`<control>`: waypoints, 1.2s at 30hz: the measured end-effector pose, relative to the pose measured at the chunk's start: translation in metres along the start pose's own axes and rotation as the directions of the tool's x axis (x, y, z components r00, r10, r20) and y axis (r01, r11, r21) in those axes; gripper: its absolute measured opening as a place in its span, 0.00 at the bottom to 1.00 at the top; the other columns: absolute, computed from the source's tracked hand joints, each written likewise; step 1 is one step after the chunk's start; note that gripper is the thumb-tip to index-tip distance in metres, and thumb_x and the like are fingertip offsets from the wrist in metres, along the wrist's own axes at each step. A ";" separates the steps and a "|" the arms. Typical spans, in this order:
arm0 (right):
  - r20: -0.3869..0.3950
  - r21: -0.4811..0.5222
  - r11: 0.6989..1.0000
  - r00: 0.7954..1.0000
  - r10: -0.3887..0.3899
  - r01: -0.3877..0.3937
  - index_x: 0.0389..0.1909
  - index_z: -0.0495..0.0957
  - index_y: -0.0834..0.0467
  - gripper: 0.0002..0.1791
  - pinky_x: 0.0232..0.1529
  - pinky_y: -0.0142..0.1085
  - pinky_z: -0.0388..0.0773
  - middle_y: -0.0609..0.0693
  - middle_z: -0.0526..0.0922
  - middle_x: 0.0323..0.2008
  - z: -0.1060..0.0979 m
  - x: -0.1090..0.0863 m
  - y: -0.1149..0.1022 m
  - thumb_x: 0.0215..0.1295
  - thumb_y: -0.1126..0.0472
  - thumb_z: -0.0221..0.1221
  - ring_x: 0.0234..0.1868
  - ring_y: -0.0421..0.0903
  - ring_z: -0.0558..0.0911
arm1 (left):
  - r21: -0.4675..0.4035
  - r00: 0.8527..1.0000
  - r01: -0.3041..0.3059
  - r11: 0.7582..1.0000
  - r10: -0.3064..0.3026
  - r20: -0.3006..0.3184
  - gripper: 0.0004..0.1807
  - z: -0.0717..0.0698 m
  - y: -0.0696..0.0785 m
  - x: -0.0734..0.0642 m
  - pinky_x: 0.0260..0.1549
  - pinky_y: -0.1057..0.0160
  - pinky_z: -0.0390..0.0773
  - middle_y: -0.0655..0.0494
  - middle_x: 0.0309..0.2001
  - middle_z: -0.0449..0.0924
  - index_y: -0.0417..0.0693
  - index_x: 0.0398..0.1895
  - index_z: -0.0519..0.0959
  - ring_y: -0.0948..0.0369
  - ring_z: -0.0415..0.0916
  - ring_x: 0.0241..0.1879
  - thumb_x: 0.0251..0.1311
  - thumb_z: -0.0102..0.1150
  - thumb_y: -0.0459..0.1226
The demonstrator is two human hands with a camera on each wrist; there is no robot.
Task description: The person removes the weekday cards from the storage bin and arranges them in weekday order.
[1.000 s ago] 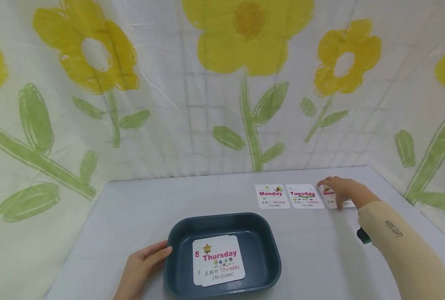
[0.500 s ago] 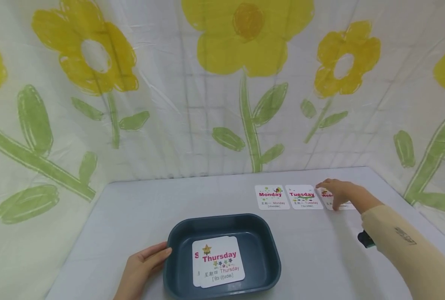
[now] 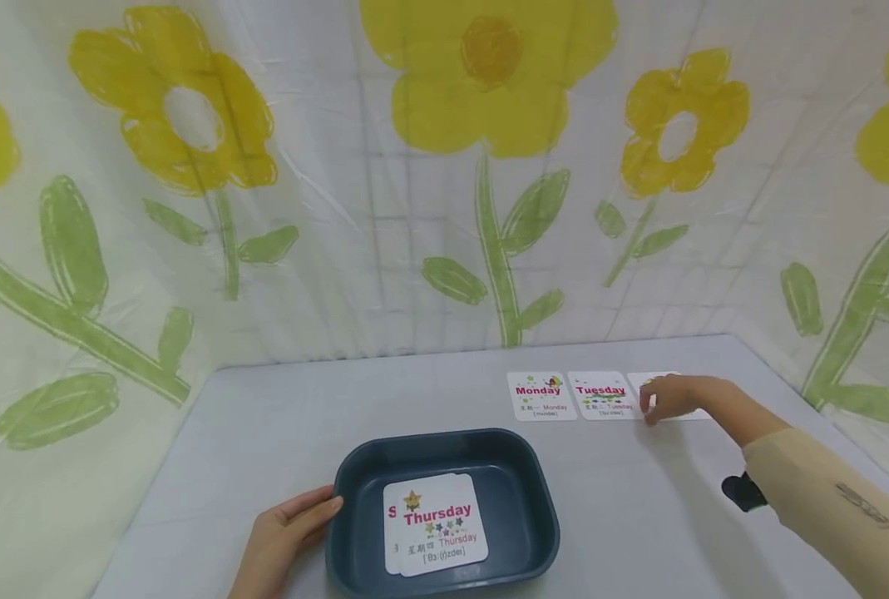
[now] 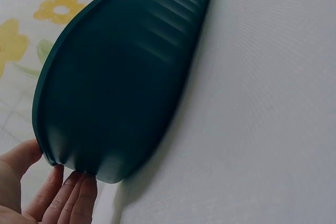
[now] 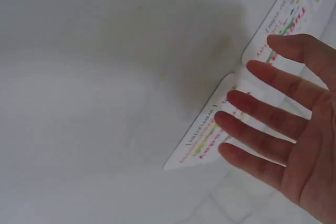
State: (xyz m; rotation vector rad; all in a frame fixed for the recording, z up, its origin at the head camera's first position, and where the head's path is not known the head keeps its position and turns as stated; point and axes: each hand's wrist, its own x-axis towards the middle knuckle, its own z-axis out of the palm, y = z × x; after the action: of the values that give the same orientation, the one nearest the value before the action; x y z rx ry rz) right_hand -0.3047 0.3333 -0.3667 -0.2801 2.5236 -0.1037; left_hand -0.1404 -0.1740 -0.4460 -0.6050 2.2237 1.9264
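My left hand (image 3: 283, 532) holds the left rim of a dark blue-green tray (image 3: 537, 499). In the left wrist view its thumb and fingers meet the rim of the tray (image 4: 115, 77). Inside the tray a Thursday card (image 3: 444, 528) overlaps another card (image 3: 392, 532) that starts with S. Over the third card of a row, at the far right, is my right hand (image 3: 672, 397). The right wrist view shows the right hand (image 5: 302, 135) with fingers spread and nothing held, partly covering the Wednesday card (image 5: 202, 135). Whether the fingertips touch it I cannot tell.
A Monday card (image 3: 540, 398) and a Tuesday card (image 3: 601, 395) lie side by side left of the third card, on a white table (image 3: 279, 424). Behind stands a curtain (image 3: 339, 208) with painted yellow flowers. Something black (image 3: 743, 492) shows beside the right sleeve.
My right hand has turned and lowered slightly at the Wednesday card, its forearm shifting to the right. The left hand, tray and cards stay put.
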 end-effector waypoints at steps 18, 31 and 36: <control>0.089 0.053 0.999 0.996 -0.001 -0.004 0.39 0.77 0.54 0.12 0.31 0.47 0.81 0.50 0.76 0.37 0.005 -0.036 -0.040 0.56 0.53 0.63 0.35 0.50 0.77 | -0.010 1.000 -0.001 1.000 0.001 -0.007 0.40 0.000 0.001 0.000 0.47 0.54 0.79 0.41 0.54 0.76 0.34 0.54 0.73 0.51 0.76 0.52 0.45 0.67 0.56; 0.007 -0.050 0.979 0.980 -0.199 0.199 0.38 0.77 0.54 0.13 0.36 0.45 0.78 0.46 0.77 0.36 0.009 -0.042 -0.097 0.54 0.53 0.63 0.38 0.46 0.74 | -0.028 1.000 -0.005 1.000 0.005 -0.012 0.40 0.000 0.000 0.001 0.46 0.55 0.79 0.41 0.53 0.76 0.34 0.54 0.74 0.53 0.77 0.49 0.44 0.68 0.55; -0.029 -0.036 0.963 0.963 -0.270 0.269 0.38 0.77 0.52 0.12 0.40 0.43 0.78 0.44 0.78 0.37 0.005 -0.046 -0.129 0.53 0.53 0.64 0.40 0.45 0.76 | -0.030 1.000 -0.002 1.000 0.001 -0.020 0.39 0.000 0.000 0.000 0.46 0.55 0.79 0.42 0.53 0.77 0.35 0.54 0.74 0.54 0.77 0.49 0.44 0.68 0.55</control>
State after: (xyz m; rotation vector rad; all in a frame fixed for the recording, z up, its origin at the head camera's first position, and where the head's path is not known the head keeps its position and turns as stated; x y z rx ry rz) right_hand -0.2418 0.2181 -0.3277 -0.6396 2.5083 -0.1758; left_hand -0.1408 -0.1746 -0.4458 -0.6295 2.2109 1.9665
